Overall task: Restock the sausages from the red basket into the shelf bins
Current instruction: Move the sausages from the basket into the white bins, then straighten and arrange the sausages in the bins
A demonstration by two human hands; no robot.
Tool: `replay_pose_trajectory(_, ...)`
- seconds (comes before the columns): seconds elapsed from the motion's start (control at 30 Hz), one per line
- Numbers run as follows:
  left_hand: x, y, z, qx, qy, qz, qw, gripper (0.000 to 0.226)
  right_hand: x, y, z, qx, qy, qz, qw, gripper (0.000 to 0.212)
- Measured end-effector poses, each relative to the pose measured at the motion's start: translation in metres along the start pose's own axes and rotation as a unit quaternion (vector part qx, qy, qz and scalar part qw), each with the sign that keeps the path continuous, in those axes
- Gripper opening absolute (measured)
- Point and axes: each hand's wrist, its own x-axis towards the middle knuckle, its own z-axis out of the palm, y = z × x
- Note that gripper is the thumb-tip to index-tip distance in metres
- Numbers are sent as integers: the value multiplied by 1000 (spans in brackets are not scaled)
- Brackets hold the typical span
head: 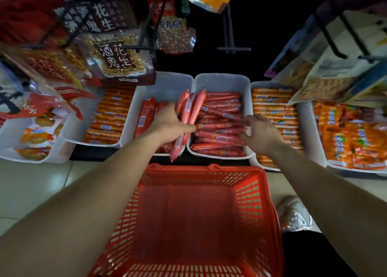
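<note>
The red basket [257, 193] stands on the floor right below me, and no sausages show on its bottom. My left hand [169, 126] is shut on a bundle of red sausages [189, 109], held over the rim between two white shelf bins. The bin [222, 81] on the right is packed with red sausages [219, 126]. The bin [167, 84] on the left holds a few red sausage packs. My right hand [259, 134] reaches over the packed bin's right edge, fingers bent and touching the sausages there; whether it grips any I cannot tell.
More white bins line the shelf: orange sausages [111, 117] at left, orange sausages [274, 113] at right, orange snack packs [351, 138] far right. Bags of peanuts [117, 54] hang on hooks above. A white shoe [293, 214] is on the tiled floor beside the basket.
</note>
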Motion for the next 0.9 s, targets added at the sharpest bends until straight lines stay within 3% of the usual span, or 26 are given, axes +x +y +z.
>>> replay_pose_trajectory(0.13, 56, 43, 24, 112, -51, 55, 991, 58, -4, 33, 6, 45, 29, 32, 998, 39)
replay_pose_trajectory(0.3, 115, 73, 53, 283, -91, 109, 949, 56, 8, 41, 13, 72, 33, 26, 997, 40)
replay_pose_trajectory(0.4, 138, 79, 72, 301, -99, 142, 938, 57, 18, 36, 17, 97, 46, 18, 994, 38)
replay_pose_trajectory(0.53, 137, 65, 71, 303, -72, 168, 935, 86, 22, 29, 24, 64, 63, 13, 996, 41)
replay_pose_trajectory(0.67, 89, 28, 46, 255, -7, 199, 946, 71, 17, 15, 31, -5, 84, -27, 996, 60)
replay_pose_trajectory(0.9, 22, -58, 34, 245, 62, 199, 947, 57, 32, -19, 59, -152, -89, -167, 970, 74)
